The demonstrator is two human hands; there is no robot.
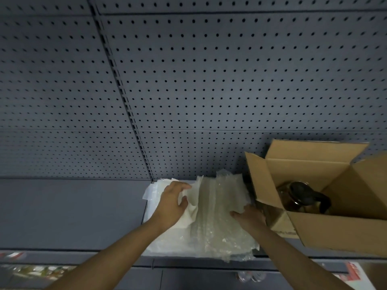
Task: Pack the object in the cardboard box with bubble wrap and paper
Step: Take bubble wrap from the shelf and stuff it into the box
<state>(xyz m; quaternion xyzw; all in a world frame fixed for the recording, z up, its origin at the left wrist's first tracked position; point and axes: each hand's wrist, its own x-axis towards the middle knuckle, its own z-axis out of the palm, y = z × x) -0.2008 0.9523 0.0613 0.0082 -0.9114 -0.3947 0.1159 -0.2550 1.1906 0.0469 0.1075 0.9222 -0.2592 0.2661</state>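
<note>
A: Head view, what's done so far?

B: The cardboard box (326,227) stands open on the shelf (73,212), flaps up, and the object, a dark-lidded glass jug (303,198), already sits inside it, bare as far as I can see. No padding shows around it. So I'd judge the task early: the jug is in, the wrapping and filling are left.

A: And the packing material?

B: It lies in a heap just left of the box. The bubble wrap (219,210) is on top, with the white paper (189,212) beneath it and showing to its left.

A: The left hand?

B: The left hand (170,203) has its grip narrow: thumb and fingers are closing on a raised fold of paper, which bunches up just right of the fingertips. I'd call it pinching the paper's edge, though how firmly I cannot tell.

A: The right?

B: The right hand (249,216) lies flat and spread, palm down on the bubble wrap, holding nothing. The box wall is just beside it, to the right of that grip; the jug is beyond that wall, further right and away from the person.

A: What's next, you reckon?

B: Probably freeing one sheet from the heap while the flat hand steadies the rest.
</note>
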